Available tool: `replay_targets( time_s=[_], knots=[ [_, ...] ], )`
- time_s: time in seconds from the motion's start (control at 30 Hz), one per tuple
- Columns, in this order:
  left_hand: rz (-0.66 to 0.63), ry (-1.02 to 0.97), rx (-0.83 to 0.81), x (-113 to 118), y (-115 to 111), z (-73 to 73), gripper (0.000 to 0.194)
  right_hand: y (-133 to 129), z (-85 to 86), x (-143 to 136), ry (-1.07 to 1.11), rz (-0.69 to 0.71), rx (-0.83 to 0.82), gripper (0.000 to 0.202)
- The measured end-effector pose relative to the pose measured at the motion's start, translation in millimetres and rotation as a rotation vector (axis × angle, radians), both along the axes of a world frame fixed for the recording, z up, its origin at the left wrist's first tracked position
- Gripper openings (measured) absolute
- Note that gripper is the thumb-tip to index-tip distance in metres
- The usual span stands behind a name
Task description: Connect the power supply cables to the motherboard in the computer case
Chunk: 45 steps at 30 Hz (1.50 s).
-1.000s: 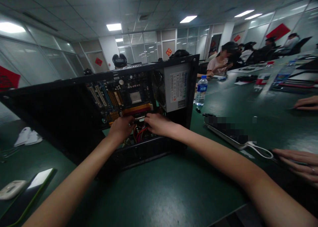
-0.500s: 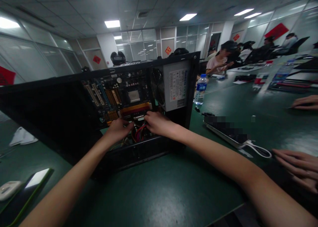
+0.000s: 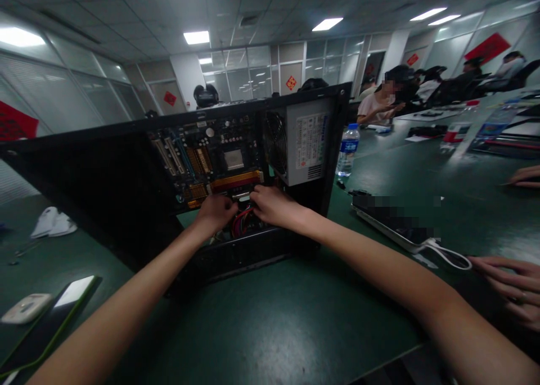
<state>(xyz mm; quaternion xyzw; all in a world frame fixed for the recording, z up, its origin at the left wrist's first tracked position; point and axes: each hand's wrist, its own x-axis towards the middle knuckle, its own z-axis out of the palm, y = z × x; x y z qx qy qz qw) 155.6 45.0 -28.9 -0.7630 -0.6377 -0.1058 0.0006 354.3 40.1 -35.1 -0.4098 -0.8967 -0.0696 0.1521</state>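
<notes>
Plainly looking across a glossy green table [image 3: 270,329] in a big office, with ceiling lights [image 3: 196,37] above, red paper signs [image 3: 170,98] on doors and walls, and a seated person [image 3: 386,101] well off to the right. Can find the computer case [image 3: 248,257] standing on that surface, open side toward the camera, showing a motherboard [image 3: 211,159] and a power supply [image 3: 310,143]. Can trace a stretch of green from the case's lower rail to the near edge, bounded left by a green-edged phone [image 3: 47,324], right by a dark device [image 3: 392,227] and a co-worker's hand [image 3: 517,289]. Reaching in low with both forearms, converging on bundled cables [image 3: 238,223] below the motherboard. Holding the left hand [image 3: 215,211] narrow, thumb near curled fingers; likewise the right hand [image 3: 274,204], fingers bunched at the cables. Cannot tell whether gripping anything with either.
</notes>
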Motion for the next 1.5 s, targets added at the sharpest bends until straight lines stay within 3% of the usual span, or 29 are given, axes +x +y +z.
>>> replay_targets(
  time_s=[0.63,0.9,1.2,1.5],
  knots=[
    [0.069,0.133,0.054,9,0,8.9,0.038,-2,3.8,0,-0.001,-0.009,-0.037,0.021],
    [0.024,0.178,0.057,18,2,7.7,0.038,2,-1.4,1,0.001,-0.008,-0.003,0.021],
    [-0.001,0.069,0.007,2,-10,6.0,0.042,5,-5.8,0,0.016,0.005,0.023,0.018],
    [-0.002,0.079,0.060,6,-13,2.9,0.042,6,-0.3,-3,-0.034,0.000,0.113,0.015]
  ],
)
